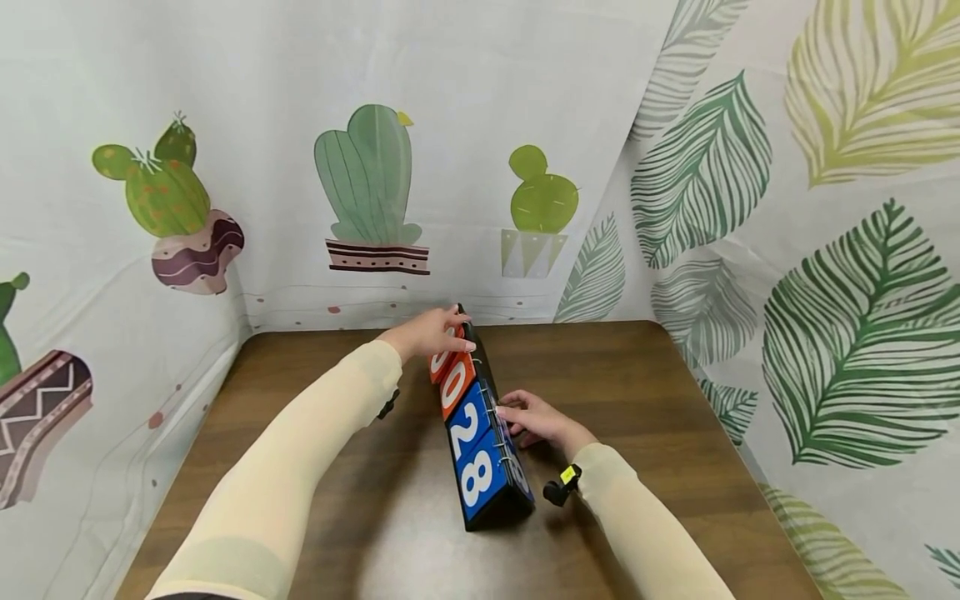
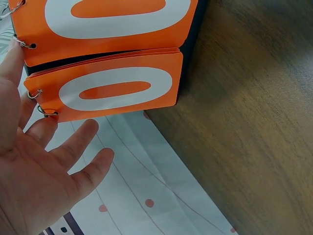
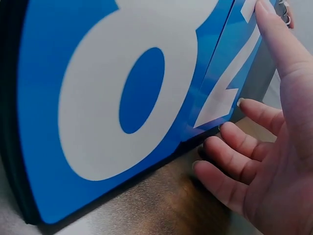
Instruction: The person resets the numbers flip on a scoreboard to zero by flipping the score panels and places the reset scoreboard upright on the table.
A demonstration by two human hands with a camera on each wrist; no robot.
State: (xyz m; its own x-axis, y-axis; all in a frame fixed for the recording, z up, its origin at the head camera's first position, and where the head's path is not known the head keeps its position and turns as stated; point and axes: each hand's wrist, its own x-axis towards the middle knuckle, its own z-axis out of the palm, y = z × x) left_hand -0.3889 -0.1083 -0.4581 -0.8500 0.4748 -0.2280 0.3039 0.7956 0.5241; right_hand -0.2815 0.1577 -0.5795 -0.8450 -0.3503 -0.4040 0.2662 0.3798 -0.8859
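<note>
Though dark, table [image 1: 622,375] beside pale cloth [image 1: 465,58]

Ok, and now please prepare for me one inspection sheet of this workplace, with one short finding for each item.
Surface: brown wood-pattern table, shiny toward the near side.
Job's things: number flip board, standing like a tent; orange cards showing zeros at the far end, blue cards showing 2 and 8 at the near end; metal rings hold the cards.
Clutter: nothing seen.
Left hand: rests on the far, orange end.
Right hand: beside the blue cards, fingers spread; firm contact cannot be confirmed.
Cables: nothing seen.
Surroundings: pale cloth printed with cacti and leaves.
</note>
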